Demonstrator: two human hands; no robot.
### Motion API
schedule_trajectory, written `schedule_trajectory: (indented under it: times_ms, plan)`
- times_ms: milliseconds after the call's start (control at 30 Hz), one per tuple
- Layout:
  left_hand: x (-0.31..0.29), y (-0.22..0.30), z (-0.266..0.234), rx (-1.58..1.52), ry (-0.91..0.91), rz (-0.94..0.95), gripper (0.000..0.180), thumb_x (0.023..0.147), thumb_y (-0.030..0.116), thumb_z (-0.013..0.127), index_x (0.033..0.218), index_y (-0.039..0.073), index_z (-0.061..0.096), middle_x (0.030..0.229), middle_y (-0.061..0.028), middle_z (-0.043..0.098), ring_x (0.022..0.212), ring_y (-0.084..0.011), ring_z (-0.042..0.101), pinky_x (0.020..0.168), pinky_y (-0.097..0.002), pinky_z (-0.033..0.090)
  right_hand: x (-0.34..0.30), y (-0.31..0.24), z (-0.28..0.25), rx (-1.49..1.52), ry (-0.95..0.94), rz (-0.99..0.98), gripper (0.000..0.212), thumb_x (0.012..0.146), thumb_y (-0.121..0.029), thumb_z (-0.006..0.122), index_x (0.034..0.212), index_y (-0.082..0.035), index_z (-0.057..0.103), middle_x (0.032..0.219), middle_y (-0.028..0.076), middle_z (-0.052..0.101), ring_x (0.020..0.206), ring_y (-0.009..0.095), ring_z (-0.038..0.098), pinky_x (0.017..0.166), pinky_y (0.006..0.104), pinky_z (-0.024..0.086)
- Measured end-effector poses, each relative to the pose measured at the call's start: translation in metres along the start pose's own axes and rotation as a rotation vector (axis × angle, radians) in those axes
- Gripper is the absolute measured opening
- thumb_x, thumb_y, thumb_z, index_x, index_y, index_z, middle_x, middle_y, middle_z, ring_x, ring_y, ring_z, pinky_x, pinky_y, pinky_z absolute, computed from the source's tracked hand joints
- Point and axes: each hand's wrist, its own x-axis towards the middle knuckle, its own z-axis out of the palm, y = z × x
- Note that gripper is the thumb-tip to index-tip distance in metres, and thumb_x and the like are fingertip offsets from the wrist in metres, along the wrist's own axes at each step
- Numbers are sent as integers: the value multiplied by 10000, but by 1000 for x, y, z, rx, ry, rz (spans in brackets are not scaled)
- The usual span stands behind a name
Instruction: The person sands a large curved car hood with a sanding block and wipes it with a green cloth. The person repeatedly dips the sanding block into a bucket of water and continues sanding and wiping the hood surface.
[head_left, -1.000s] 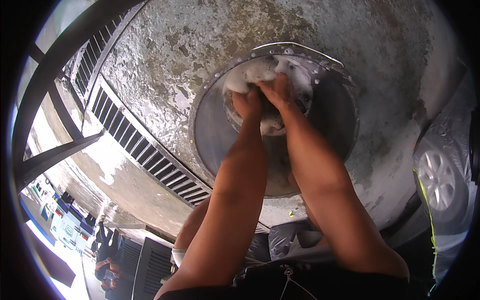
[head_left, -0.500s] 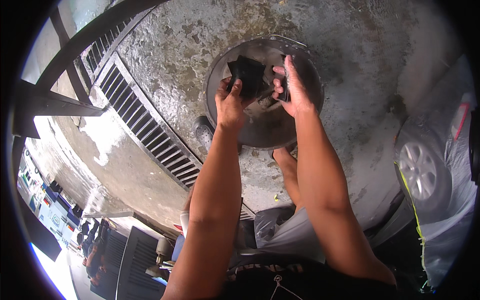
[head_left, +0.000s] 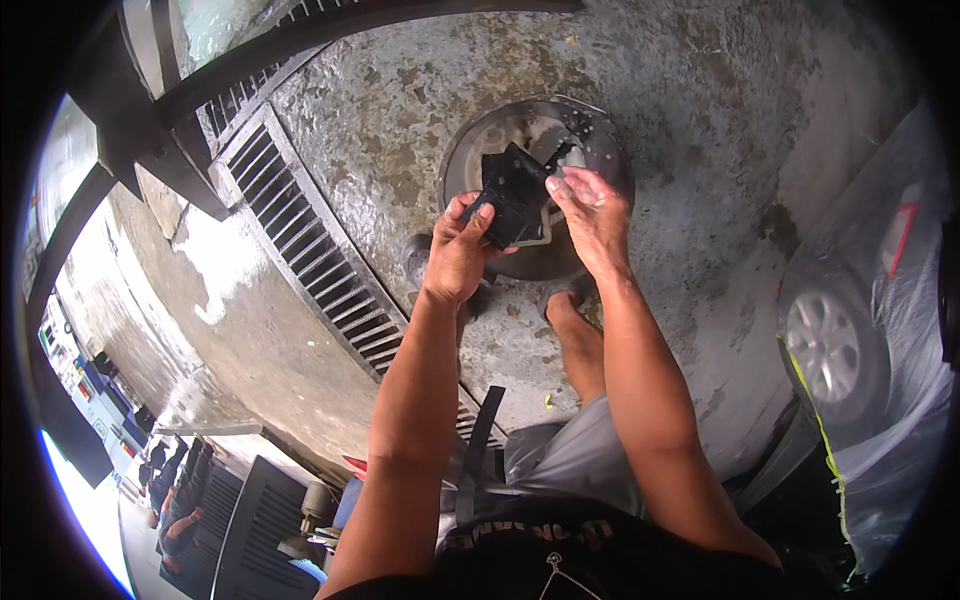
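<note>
My left hand (head_left: 461, 245) grips a flat, wet-looking black folded piece (head_left: 513, 188), shaped like an opened wallet, with the thumb on top. My right hand (head_left: 594, 212) is beside its right edge, fingers pinched together. At those fingertips is a small dark thing with whitish foam (head_left: 571, 157); what it is, and whether the fingers also touch the black piece, I cannot tell. Both hands are above a round dark basin (head_left: 456, 172) on the ground, which looks to hold cloudy water.
A metal drain grate (head_left: 300, 232) runs along the wet concrete floor (head_left: 690, 130) at left. A dark metal frame (head_left: 350, 38) crosses the upper left. At right stands a car wheel (head_left: 823, 345) under clear plastic sheeting (head_left: 905, 440). My foot (head_left: 562, 296) is just below the basin.
The black piece has tilted and come lower, spread wider in my left hand. My right hand has turned from stretched fingers to a pinch close to it. The view has shifted slightly.
</note>
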Motion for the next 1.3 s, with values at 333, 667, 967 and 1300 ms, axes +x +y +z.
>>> schedule_trajectory:
  times_ms: [333,667,967,1300]
  plan:
    - [8,-23,-20,77,72,-35,465,1054,294,699,1474,147,561,1350,-108,675,1175,-254,701,927,-496,607,-12,10,-2,114,-109,-11,289,1006,-215,772,1136,39,725,925,41,738,778,105,707,701,266,566]
    - [-33,7,24,802,58,258,990,905,301,865,1688,150,278,1661,-200,417,1519,-383,421,1177,-579,390,-28,-8,-28,69,-132,1,372,1011,-344,757,1173,-14,702,955,2,702,840,84,643,763,260,528]
    - [-126,91,152,564,-186,227,722,1033,370,722,1570,-26,446,1446,-142,617,1327,-228,572,1149,-371,430,-121,-156,-79,464,-234,67,394,1037,-335,718,1153,42,726,1061,95,737,927,151,694,829,309,579]
    - [-178,182,193,311,-162,52,436,1101,362,604,1238,-40,706,1088,-110,763,1012,-206,730,909,-381,588,-155,-267,-163,331,-201,-146,190,972,-81,753,1132,7,701,991,22,712,867,84,651,778,268,544]
